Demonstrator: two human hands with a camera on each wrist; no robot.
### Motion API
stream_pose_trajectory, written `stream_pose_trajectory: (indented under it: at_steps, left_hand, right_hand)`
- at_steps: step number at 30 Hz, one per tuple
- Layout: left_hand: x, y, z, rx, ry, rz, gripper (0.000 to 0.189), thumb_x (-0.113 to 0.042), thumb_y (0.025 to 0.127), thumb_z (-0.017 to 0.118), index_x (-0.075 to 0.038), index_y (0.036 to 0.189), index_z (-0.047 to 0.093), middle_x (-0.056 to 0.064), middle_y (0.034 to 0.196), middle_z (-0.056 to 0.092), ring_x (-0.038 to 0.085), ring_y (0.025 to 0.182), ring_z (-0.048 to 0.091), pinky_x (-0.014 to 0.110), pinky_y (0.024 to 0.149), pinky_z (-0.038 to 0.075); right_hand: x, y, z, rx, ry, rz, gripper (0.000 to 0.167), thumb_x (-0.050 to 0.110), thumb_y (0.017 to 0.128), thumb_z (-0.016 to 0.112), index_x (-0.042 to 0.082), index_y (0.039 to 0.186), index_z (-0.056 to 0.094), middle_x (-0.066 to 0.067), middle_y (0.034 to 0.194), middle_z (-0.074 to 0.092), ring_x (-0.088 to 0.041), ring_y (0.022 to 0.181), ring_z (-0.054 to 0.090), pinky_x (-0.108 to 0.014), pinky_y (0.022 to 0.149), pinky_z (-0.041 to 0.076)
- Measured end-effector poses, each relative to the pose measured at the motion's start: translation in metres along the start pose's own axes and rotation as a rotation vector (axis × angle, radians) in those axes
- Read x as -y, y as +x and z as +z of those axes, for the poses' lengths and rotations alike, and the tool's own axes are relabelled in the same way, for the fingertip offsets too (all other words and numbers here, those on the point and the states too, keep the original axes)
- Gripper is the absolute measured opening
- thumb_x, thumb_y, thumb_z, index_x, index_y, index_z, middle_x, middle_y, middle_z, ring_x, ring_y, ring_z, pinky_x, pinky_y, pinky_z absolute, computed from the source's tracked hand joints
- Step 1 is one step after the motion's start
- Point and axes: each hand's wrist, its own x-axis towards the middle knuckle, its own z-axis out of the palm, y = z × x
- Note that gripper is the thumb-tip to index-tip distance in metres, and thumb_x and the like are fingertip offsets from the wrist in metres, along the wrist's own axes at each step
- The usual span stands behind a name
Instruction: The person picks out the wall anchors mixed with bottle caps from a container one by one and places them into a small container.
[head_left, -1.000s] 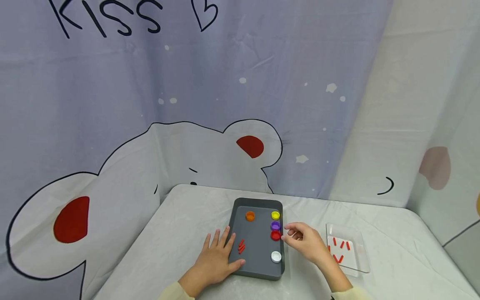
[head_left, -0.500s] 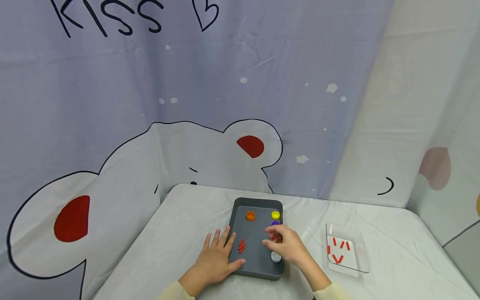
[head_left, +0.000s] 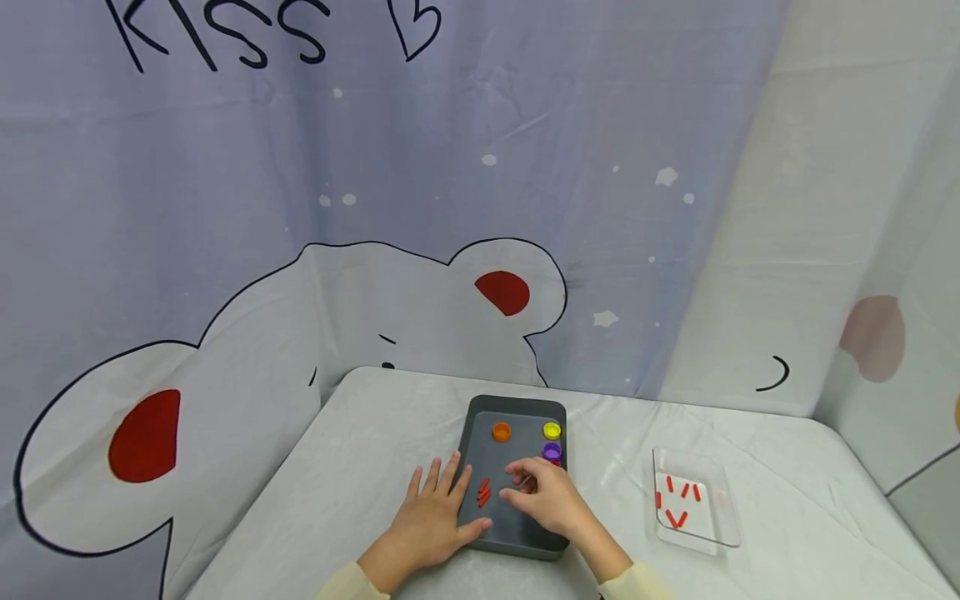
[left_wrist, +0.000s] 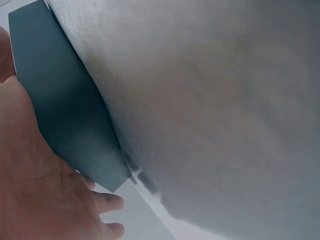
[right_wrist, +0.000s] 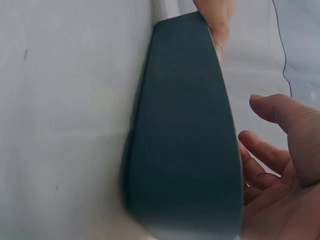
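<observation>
My left hand (head_left: 429,518) rests with spread fingers on the left rim of a dark grey tray (head_left: 513,412). Beside its fingertips, several small red sticks (head_left: 483,497) lie in the tray. Over the tray's lower right part hovers my right hand (head_left: 549,500), thumb and index finger parted, other fingers loosely curled. Nothing shows between them; in the right wrist view the right thumb (right_wrist: 280,110) stands apart from the fingers. An orange cap (head_left: 501,432), a yellow cap (head_left: 552,431) and a purple cap (head_left: 552,451) sit inside the tray. My right hand mostly covers a red cap and hides the white one.
To the right of the tray stands a clear plastic box (head_left: 723,512), with several red sticks (head_left: 685,490) seen in it. A white cloth (head_left: 337,467) covers the table, and a printed curtain (head_left: 450,183) hangs behind.
My right hand has moved left from the tray's right edge to over the tray, closer to the red sticks. It now covers the white cap. The left hand has stayed in place.
</observation>
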Motion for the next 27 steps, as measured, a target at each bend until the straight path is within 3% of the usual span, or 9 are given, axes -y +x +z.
stream_pose_trajectory:
  at_steps: [10, 17, 27]
  left_hand:
    - [0.001, 0.000, 0.000, 0.011, 0.010, -0.005, 0.091, -0.075, 0.094, 0.043, -0.010, 0.158, 0.036, 0.014, 0.168, 0.018, 0.046, 0.152, 0.018, 0.067, 0.118, 0.012]
    - [-0.001, -0.003, -0.004, 0.015, 0.023, -0.003, 0.096, -0.080, 0.092, 0.036, -0.011, 0.159, 0.035, 0.014, 0.168, 0.018, 0.045, 0.152, 0.019, 0.066, 0.118, 0.013]
    - [0.001, -0.001, -0.001, 0.003, 0.014, 0.010, 0.100, -0.084, 0.091, 0.029, -0.010, 0.158, 0.036, 0.015, 0.168, 0.018, 0.046, 0.152, 0.019, 0.066, 0.118, 0.012]
  right_hand:
    - [0.001, 0.005, 0.018, 0.071, -0.014, 0.016, 0.038, 0.028, 0.088, 0.079, 0.002, 0.115, 0.070, -0.006, 0.099, 0.068, -0.013, 0.081, 0.063, -0.027, 0.073, 0.054]
    - [-0.001, 0.009, 0.029, 0.121, -0.086, 0.019, 0.037, 0.025, 0.086, 0.080, 0.003, 0.113, 0.070, -0.004, 0.096, 0.066, -0.015, 0.081, 0.060, -0.030, 0.072, 0.052]
    - [0.000, 0.012, 0.042, 0.047, -0.227, 0.073, 0.034, 0.022, 0.079, 0.085, 0.003, 0.104, 0.072, -0.002, 0.087, 0.060, -0.018, 0.079, 0.056, -0.037, 0.072, 0.050]
